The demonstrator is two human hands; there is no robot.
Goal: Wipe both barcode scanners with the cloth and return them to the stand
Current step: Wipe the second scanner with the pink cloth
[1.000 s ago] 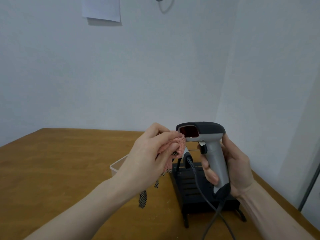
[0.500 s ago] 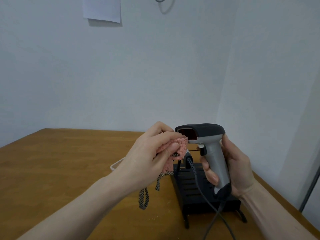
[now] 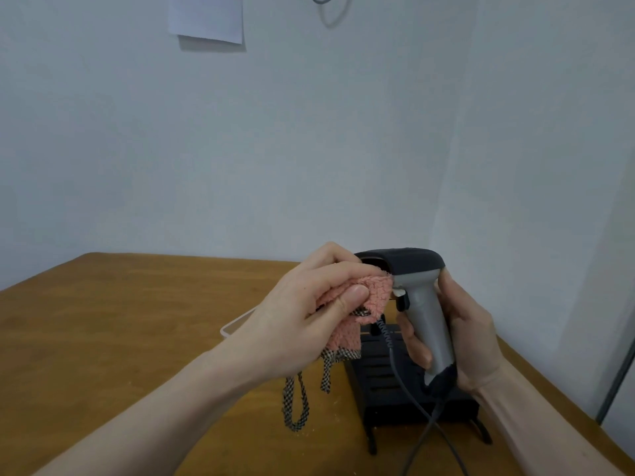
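My right hand point(image 3: 460, 333) grips the grey handle of a barcode scanner point(image 3: 417, 286), held upright above the table with its dark head pointing left. My left hand point(image 3: 309, 310) pinches a pink cloth point(image 3: 364, 304) with a checked trim and presses it against the scanner's front window. The cloth's checked loop hangs down below my left hand. A black slotted stand point(image 3: 385, 379) sits on the table under the scanner. The scanner's grey cable point(image 3: 417, 438) runs down over the stand. A second scanner is hidden, apart from a coiled cable end behind the cloth.
The wooden table point(image 3: 120, 338) stretches to the left. A white tray edge point(image 3: 237, 324) shows behind my left hand. White walls close in at the back and right, and a sheet of paper point(image 3: 206, 17) hangs on the back wall.
My left hand has moved the cloth right, onto the scanner's front window, covering the red glass. The scanner has dipped slightly in my right hand.
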